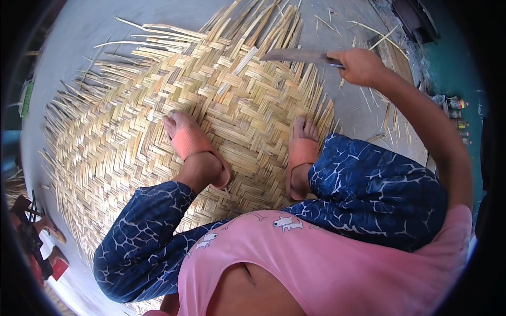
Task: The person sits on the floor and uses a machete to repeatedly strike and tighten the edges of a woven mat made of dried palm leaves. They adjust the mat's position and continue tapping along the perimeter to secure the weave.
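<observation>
Glancing off protruding strips [289, 23], the knife [300, 56] could have slipped and scored the woven mat [247, 121] underfoot on the floor [147, 11]. The right hand [362, 67] was clamped on the knife; the left hand was out of view, its grip impossible to tell.

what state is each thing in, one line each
Woven mat: spread out, far edge ending in unwoven strips
Knife: held, blade bare, pointing left
Right hand: closed on the knife
Left hand: out of view
Slippers: both worn, on the mat
Loose strips: scattered right of the mat
</observation>
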The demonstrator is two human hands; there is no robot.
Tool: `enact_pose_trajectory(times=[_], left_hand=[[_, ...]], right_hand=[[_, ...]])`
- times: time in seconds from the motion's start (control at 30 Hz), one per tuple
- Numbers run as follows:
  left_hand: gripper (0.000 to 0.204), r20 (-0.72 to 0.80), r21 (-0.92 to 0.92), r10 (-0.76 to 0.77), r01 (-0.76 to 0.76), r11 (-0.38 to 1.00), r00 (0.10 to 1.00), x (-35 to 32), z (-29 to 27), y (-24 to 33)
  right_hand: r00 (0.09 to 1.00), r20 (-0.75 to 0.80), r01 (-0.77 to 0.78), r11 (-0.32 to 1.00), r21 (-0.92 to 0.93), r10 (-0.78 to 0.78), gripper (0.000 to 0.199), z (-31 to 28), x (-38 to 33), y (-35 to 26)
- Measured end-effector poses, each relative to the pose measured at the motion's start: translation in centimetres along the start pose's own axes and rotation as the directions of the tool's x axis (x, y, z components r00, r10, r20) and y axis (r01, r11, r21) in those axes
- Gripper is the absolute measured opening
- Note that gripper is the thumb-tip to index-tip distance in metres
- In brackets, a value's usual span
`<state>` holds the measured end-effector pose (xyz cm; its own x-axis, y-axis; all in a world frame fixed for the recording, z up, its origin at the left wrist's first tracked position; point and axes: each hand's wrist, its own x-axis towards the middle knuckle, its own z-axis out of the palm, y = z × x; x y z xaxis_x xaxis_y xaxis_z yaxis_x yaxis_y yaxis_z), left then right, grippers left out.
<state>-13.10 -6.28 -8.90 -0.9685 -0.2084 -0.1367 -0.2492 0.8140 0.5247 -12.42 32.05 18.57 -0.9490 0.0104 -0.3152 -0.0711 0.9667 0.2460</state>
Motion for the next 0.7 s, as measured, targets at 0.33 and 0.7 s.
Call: enact_pose_trajectory(times=[0.33,0.7], left_hand=[[0.076,0.033,0.437,0.429,-0.399,0.806,0.903,-0.8,-1.5,1.6],[0.017,-0.236,0.387,0.263,-0.158,0.908,0.935,-0.6,-3.9,4.8]], right_hand=[[0.974,0.227,-0.024,0.988,0.152,-0.011,0.041,4.9,0.9,2.1],[0.871,0.42,0.115,0.936,0.332,-0.256,0.091,19.9,4.1,11.0]])
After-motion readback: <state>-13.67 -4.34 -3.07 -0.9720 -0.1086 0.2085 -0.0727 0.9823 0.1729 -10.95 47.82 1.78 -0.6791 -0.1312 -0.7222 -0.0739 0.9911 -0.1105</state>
